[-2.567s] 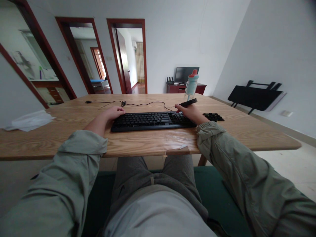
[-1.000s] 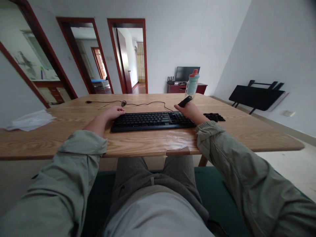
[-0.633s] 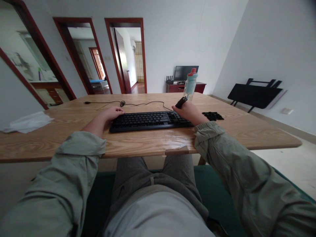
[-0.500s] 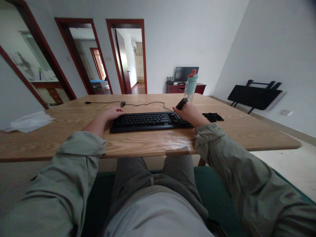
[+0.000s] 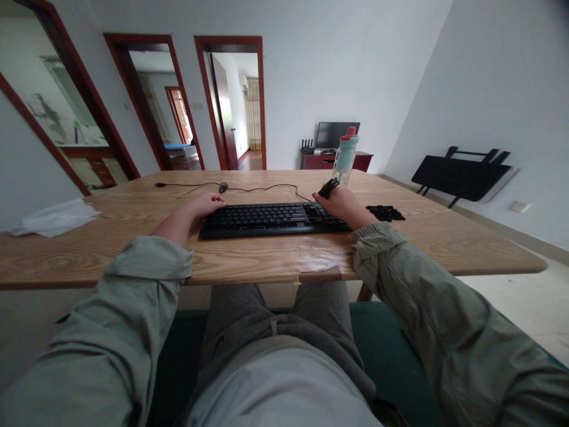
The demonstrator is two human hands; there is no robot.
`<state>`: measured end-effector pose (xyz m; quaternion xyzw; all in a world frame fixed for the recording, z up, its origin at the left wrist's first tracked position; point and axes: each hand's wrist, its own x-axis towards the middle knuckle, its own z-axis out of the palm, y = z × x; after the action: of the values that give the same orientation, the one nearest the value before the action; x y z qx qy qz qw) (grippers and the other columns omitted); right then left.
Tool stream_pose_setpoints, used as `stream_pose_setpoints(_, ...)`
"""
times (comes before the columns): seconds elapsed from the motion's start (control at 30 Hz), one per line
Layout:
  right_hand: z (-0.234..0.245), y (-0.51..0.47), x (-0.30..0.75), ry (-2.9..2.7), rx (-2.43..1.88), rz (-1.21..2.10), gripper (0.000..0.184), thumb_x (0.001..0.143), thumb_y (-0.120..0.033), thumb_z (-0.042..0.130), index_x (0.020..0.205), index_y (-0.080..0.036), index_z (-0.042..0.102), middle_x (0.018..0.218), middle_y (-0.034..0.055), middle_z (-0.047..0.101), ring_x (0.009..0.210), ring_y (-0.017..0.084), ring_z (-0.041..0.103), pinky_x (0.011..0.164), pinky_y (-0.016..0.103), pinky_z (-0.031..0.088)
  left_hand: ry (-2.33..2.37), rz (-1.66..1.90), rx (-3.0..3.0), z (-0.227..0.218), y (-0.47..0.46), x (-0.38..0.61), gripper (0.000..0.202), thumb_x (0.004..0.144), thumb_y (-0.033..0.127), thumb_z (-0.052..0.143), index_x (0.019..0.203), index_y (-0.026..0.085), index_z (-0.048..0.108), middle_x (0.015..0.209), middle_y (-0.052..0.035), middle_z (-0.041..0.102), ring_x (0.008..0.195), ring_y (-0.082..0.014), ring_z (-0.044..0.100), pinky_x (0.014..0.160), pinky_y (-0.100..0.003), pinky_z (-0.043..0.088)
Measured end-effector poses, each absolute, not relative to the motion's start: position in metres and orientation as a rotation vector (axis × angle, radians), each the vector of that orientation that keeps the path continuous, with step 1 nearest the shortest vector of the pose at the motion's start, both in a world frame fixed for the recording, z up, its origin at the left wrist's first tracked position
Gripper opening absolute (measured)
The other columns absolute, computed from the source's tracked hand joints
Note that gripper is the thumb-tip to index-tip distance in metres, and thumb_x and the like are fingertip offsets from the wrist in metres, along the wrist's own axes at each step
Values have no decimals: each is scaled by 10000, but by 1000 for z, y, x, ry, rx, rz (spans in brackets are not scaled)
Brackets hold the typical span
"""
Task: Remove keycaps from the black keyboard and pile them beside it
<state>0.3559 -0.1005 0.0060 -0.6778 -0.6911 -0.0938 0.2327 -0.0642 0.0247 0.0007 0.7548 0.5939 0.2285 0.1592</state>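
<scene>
A black computer keyboard (image 5: 267,219) lies lengthwise on the wooden table. At its far left corner, my left hand (image 5: 207,204) grips the edge with bent fingers. My right hand (image 5: 344,204), closed above the number pad, holds a small black handled tool (image 5: 328,188). Its upper end sticks out of the fist; the lower end is hidden, so I cannot tell if it touches the keys. Some places on the right end of the keyboard look bare of keys. Beside my right wrist lies a heap of small black pieces, seemingly keycaps (image 5: 386,213).
A clear bottle with a red cap (image 5: 347,154) stands behind my right hand. The keyboard's thin cable (image 5: 267,188) runs across the far side of the table. Crumpled white sheeting (image 5: 56,218) lies at the left. The table's front edge (image 5: 249,280) is close to my lap.
The view has shifted very slightly. My left hand stays at the keyboard's corner, and my right hand with the black tool has hardly moved.
</scene>
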Motion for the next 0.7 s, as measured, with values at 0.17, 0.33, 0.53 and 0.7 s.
stream_pose_setpoints(0.17,3,-119,357,-2003,-1771,-286,397,1035,-518,526,1011,-176,727,1009,171,769,925,288,708,770,342,484,1674,644,2164,1,25,-66,271,641,488,733,766,252,778,928,-79,806,981,-329,724,900,-400,577)
stream_pose_setpoints(0.33,-5,-120,365,-2047,-1677,-302,341,1040,-488,531,1024,-191,697,1054,150,751,921,265,678,782,340,473,1673,657,2157,0,25,-65,272,635,500,741,745,254,774,909,-78,801,982,-328,731,892,-389,584)
stream_pose_setpoints(0.53,-12,-94,389,-2002,-1534,-182,328,1006,-508,548,927,-212,666,875,75,696,812,230,625,723,325,449,1703,696,2135,1,19,-62,270,636,497,755,722,241,760,887,-83,796,955,-317,738,849,-373,589)
stream_pose_setpoints(0.7,-13,-89,396,-1992,-1447,-82,318,988,-514,575,918,-217,665,860,56,689,812,215,617,730,309,457,1694,694,2159,2,18,-61,258,650,480,748,739,238,769,922,-86,805,977,-319,736,891,-377,582)
